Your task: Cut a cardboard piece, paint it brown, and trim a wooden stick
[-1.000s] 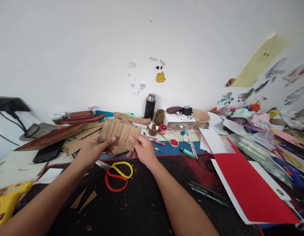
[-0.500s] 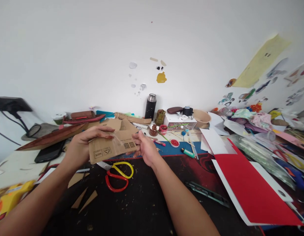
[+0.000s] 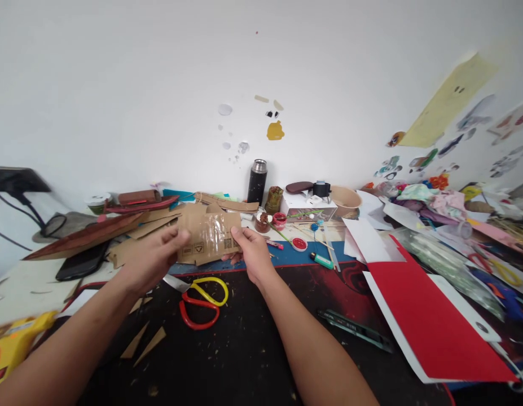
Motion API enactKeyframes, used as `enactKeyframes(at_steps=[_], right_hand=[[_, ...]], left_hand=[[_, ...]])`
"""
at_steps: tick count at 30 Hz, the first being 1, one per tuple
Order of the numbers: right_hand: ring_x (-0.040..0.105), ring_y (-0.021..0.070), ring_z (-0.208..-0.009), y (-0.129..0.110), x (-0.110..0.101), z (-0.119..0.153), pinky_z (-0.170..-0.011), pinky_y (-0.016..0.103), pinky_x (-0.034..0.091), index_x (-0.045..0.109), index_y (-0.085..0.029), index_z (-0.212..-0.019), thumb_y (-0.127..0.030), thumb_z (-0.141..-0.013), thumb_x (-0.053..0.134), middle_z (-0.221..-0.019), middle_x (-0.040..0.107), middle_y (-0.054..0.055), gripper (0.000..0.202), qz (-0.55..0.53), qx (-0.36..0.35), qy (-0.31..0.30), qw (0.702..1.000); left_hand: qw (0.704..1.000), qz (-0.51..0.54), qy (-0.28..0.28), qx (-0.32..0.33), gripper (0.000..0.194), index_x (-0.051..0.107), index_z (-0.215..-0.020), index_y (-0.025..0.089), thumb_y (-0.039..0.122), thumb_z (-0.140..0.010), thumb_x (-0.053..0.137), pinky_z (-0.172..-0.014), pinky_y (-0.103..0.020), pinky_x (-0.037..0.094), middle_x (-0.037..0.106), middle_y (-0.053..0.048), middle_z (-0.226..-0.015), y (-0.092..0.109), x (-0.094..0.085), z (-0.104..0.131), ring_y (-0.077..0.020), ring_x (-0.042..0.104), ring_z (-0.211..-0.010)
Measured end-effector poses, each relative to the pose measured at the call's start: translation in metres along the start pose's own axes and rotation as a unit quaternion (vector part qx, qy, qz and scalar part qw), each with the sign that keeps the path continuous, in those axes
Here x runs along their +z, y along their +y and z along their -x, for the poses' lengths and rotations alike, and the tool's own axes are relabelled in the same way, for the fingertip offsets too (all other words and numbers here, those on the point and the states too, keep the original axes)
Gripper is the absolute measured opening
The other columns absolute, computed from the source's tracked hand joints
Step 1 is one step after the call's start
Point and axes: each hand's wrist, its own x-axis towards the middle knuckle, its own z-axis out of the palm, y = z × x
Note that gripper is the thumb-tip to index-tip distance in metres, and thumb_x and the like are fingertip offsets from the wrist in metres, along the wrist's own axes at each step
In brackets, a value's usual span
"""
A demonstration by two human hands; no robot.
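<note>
We're pinching cardboard [image 3: 208, 239] with right hand [image 3: 253, 254], toward worktop [image 3: 22, 279] back edge; left hand [image 3: 153, 256] is touching it, grip unclear.

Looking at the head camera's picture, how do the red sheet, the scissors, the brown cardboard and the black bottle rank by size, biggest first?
1. Red sheet
2. Scissors and brown cardboard: too alike in size to rank
3. Black bottle, which stands farther back, so it may look smaller than it is
</note>
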Motion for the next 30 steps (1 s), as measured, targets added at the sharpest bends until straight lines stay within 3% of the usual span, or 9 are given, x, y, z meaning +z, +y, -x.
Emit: enactKeyframes(at_steps=[3,8,13,18,22,24,26,28,30], right_hand=[[0.066,0.0160,-0.043,0.000,0.003,0.004,-0.037,0.021,0.042,0.067,-0.020,-0.086,-0.066,-0.078,0.080,-0.066,0.074,0.001,0.048,0.010,0.001,-0.021,1.000],[0.068,0.0153,-0.045,0.000,0.004,0.006,-0.037,0.020,0.043,0.065,-0.020,-0.089,-0.070,-0.077,0.080,-0.068,0.073,0.000,0.054,0.021,0.012,-0.047,0.999],[0.065,0.0128,-0.041,0.004,0.004,0.004,-0.035,0.019,0.041,0.061,-0.020,-0.087,-0.069,-0.076,0.079,-0.064,0.067,-0.004,0.053,0.071,-0.013,-0.042,0.997],[0.070,0.0165,-0.051,0.002,0.006,0.006,-0.038,0.021,0.044,0.063,-0.022,-0.091,-0.068,-0.080,0.078,-0.074,0.070,-0.001,0.050,0.087,-0.027,-0.042,0.995],[0.074,0.0182,-0.059,-0.004,0.005,0.007,-0.043,0.023,0.048,0.066,-0.023,-0.102,-0.069,-0.086,0.073,-0.099,0.078,0.006,0.049,0.012,0.001,-0.075,0.997],[0.074,0.0186,-0.060,-0.008,0.003,0.007,-0.043,0.023,0.048,0.066,-0.023,-0.113,-0.071,-0.092,0.065,-0.104,0.079,0.009,0.052,-0.032,0.023,-0.086,0.996],[0.074,0.0189,-0.058,-0.010,0.000,0.006,-0.042,0.023,0.049,0.063,-0.023,-0.127,-0.072,-0.098,0.055,-0.099,0.079,0.009,0.057,-0.069,0.054,-0.099,0.991],[0.073,0.0186,-0.055,-0.011,-0.003,0.005,-0.041,0.023,0.049,0.059,-0.022,-0.135,-0.069,-0.101,0.052,-0.089,0.079,0.007,0.058,-0.088,0.077,-0.105,0.988],[0.072,0.0177,-0.052,-0.009,-0.004,0.003,-0.040,0.021,0.048,0.060,-0.022,-0.134,-0.062,-0.101,0.060,-0.081,0.077,0.004,0.052,-0.088,0.087,-0.096,0.988]], left_hand=[[1.000,-0.017,0.004,-0.020,0.057,0.079,-0.113,0.020,0.044,-0.065,0.097,-0.085,-0.039,0.064,0.083,-0.011,-0.110,-0.002,0.003,0.003,-0.0311,0.079,-0.095],[0.999,-0.016,0.035,-0.014,0.060,0.079,-0.110,0.018,0.039,-0.057,0.100,-0.083,-0.040,0.065,0.084,-0.012,-0.108,-0.002,0.003,0.004,-0.0322,0.079,-0.094],[0.998,-0.066,0.014,-0.004,0.049,0.082,-0.102,0.022,0.042,-0.061,0.098,-0.079,-0.041,0.065,0.084,-0.011,-0.102,-0.003,0.005,0.004,-0.0324,0.079,-0.087],[0.981,-0.165,0.062,0.078,0.045,0.084,-0.094,0.024,0.055,-0.063,0.094,-0.082,-0.044,0.064,0.084,-0.011,-0.095,0.001,0.006,0.008,-0.0361,0.078,-0.090],[0.916,-0.307,0.131,0.224,0.026,0.084,-0.091,0.028,0.053,-0.081,0.080,-0.095,-0.046,0.059,0.084,-0.005,-0.098,0.010,0.001,0.013,-0.0337,0.077,-0.095],[0.872,-0.361,0.092,0.317,0.018,0.085,-0.097,0.031,0.042,-0.091,0.072,-0.103,-0.047,0.054,0.084,-0.004,-0.108,0.014,-0.003,0.014,-0.0323,0.075,-0.109],[0.822,-0.402,0.031,0.402,0.023,0.084,-0.105,0.035,0.030,-0.096,0.064,-0.113,-0.049,0.047,0.083,-0.003,-0.118,0.017,-0.006,0.013,-0.0308,0.068,-0.127],[0.776,-0.445,0.006,0.447,0.030,0.084,-0.106,0.037,0.024,-0.096,0.059,-0.118,-0.053,0.041,0.082,-0.003,-0.123,0.016,-0.008,0.011,-0.0308,0.062,-0.137],[0.748,-0.483,0.013,0.456,0.031,0.085,-0.107,0.040,0.025,-0.095,0.060,-0.122,-0.057,0.036,0.080,-0.002,-0.128,0.013,-0.010,0.010,-0.0317,0.057,-0.143]])
